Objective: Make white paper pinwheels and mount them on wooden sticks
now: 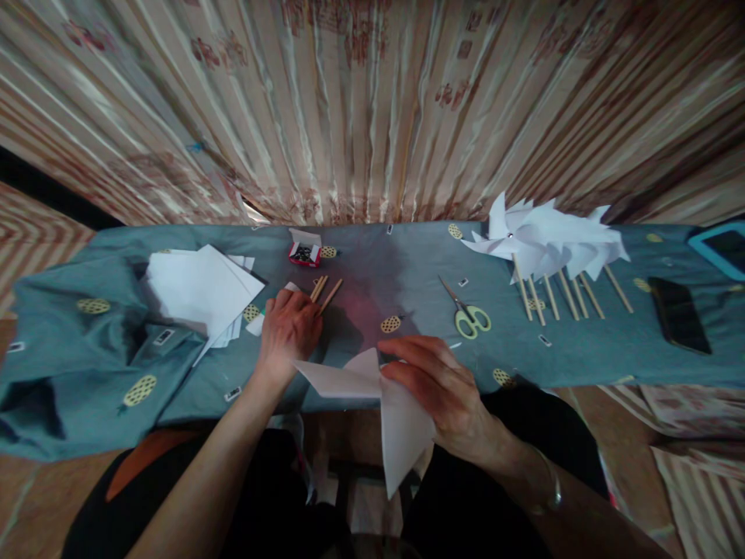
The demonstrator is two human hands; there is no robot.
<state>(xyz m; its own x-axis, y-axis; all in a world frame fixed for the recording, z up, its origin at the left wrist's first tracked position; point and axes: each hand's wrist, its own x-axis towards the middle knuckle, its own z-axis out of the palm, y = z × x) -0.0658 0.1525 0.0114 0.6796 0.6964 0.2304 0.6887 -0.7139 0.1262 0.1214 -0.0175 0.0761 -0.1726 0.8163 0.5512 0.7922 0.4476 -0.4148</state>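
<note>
My right hand (442, 388) pinches a white paper pinwheel (407, 427) with folded blades near its centre, above the table's front edge. My left hand (291, 322) rests on the table beside several short wooden sticks (330, 296), its back toward me. Its fingertips are hidden beneath it, so I cannot see whether they grip anything. A white item with a bit of green (254, 324) shows from under that hand. Just behind stands a small open red box (305, 253) with small dark pieces inside. Scissors with pale green handles (470, 317) lie beyond my right hand.
A stack of white paper sheets (198, 287) lies at the left on the grey-green cloth (401, 264). Several finished pinwheels on sticks (552, 241) lie at the right. Farther right are a dark phone (680, 314) and a blue-framed device (722, 247). A striped curtain (361, 116) hangs behind.
</note>
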